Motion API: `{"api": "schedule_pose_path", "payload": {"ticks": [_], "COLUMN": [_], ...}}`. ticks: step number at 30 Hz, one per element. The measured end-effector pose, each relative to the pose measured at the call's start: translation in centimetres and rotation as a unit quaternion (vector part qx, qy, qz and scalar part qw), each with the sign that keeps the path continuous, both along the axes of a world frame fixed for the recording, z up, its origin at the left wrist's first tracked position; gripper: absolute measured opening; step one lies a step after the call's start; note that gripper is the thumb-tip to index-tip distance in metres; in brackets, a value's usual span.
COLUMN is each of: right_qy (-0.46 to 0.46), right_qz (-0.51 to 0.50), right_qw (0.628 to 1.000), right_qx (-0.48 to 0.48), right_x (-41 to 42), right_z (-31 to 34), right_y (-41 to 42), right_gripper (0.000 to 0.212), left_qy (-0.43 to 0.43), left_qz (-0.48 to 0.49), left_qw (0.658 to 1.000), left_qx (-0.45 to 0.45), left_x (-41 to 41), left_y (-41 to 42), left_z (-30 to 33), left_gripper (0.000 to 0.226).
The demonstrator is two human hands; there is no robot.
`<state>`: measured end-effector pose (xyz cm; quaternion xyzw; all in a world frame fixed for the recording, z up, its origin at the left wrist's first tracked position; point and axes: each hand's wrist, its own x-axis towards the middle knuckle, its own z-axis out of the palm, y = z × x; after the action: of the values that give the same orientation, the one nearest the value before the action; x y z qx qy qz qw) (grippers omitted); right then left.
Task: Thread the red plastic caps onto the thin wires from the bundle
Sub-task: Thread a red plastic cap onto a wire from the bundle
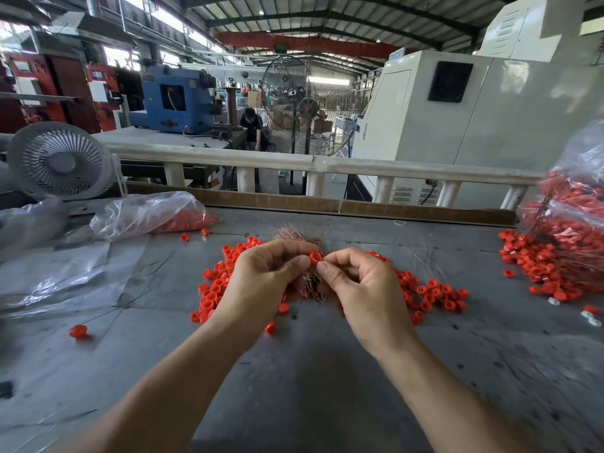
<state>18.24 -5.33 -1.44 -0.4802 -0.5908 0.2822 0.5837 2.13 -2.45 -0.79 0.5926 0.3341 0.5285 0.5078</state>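
Pinching one red cap [314, 257] between my left hand [268, 276] thumb and forefinger, I meet it with my right hand [359, 282], fingertips pressed together beside it; whether they grip a wire, I cannot tell. The copper wire bundle [299, 235] lies beneath my fingers, loose red caps [434, 294] scattered on either side.

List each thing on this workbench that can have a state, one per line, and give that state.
Left hand: holds a red cap at its fingertips.
Right hand: fingers pinched together right beside that cap.
Wire bundle: lying on the table behind the hands.
Loose caps: scattered on the table.
Left bag: lying on its side, caps inside.
Right bag: upright, caps spilled at its base.
Desk fan: cannot tell whether running.
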Motion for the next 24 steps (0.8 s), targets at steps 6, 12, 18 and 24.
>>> {"api": "schedule_pose_path", "payload": {"ticks": [6,12,18,24], "right_qy": [-0.015,-0.019,-0.018,-0.029], "right_qz": [0.007,-0.001,-0.004,-0.009], "right_qw": [1.0,1.0,1.0,1.0], "right_qx": [-0.002,-0.006,-0.005,-0.007], "right_x": [0.11,-0.05,-0.08,-0.11], "right_z": [0.0,-0.01,0.2,0.25], "right_y": [0.02,0.0,-0.2,-0.23], "right_gripper": [0.017,0.012,0.013,0.012], "left_qy": [0.008,0.031,0.04,0.015], "left_qz": [0.005,0.023,0.033,0.024], "left_qw": [1.0,0.998,0.998,1.0], "left_qx": [0.025,0.044,0.035,0.008], "left_x": [0.05,-0.01,0.02,-0.06], "left_y": [0.01,0.03,-0.01,0.05], "left_z": [0.0,-0.17,-0.04,-0.03], "left_gripper": [0.021,0.021,0.02,0.02]}}
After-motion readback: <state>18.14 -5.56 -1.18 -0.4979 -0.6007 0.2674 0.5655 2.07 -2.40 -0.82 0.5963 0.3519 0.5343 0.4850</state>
